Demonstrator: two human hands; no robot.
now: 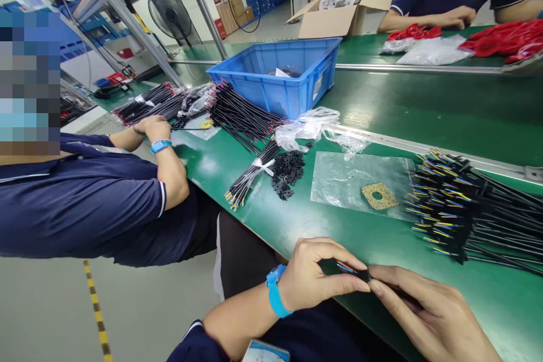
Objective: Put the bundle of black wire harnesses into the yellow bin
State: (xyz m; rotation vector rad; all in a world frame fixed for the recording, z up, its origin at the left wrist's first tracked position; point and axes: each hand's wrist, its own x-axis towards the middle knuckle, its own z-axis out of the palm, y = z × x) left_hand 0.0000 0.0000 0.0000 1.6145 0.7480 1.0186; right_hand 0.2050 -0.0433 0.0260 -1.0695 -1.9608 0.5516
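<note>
My left hand (pixel 314 280), with a blue wristband, pinches the end of a black cable (pixel 358 272) whose coloured wire tips stick out between thumb and forefinger. My right hand (pixel 428 317) grips the same cable from the right, fingertips touching the left hand's. Both hands are at the near edge of the green table (pixel 373 102). A big pile of black cables with coloured tips (pixel 462 209) lies just beyond my right hand.
A clear bag with a tan square piece (pixel 379 195), small black parts (pixel 286 172), a tied cable bundle (pixel 250 178) and a blue bin (pixel 280 76) lie further back. A co-worker sits at left with hands on black cables (pixel 148 104); another person works with red parts (pixel 504 37) at far right.
</note>
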